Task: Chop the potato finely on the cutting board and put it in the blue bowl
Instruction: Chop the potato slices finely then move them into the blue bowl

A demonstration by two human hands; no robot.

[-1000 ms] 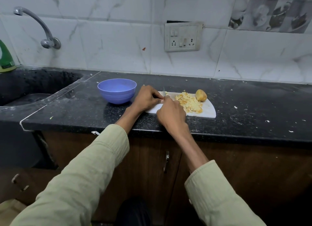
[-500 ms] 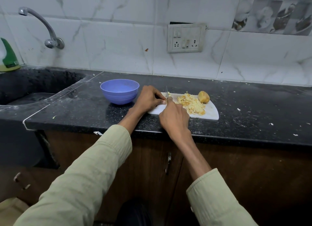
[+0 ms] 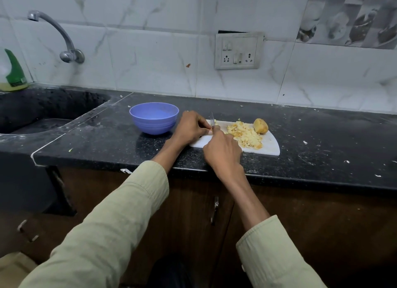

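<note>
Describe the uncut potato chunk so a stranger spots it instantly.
On the black counter, find the white cutting board right of the blue bowl. The potato chunk sits at its far right corner: one rounded brown-skinned lump beside the pile of pale chopped bits.

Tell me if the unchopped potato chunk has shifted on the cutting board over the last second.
No. The potato chunk sits at the same far right spot on the cutting board, beside the chopped pile.
</note>
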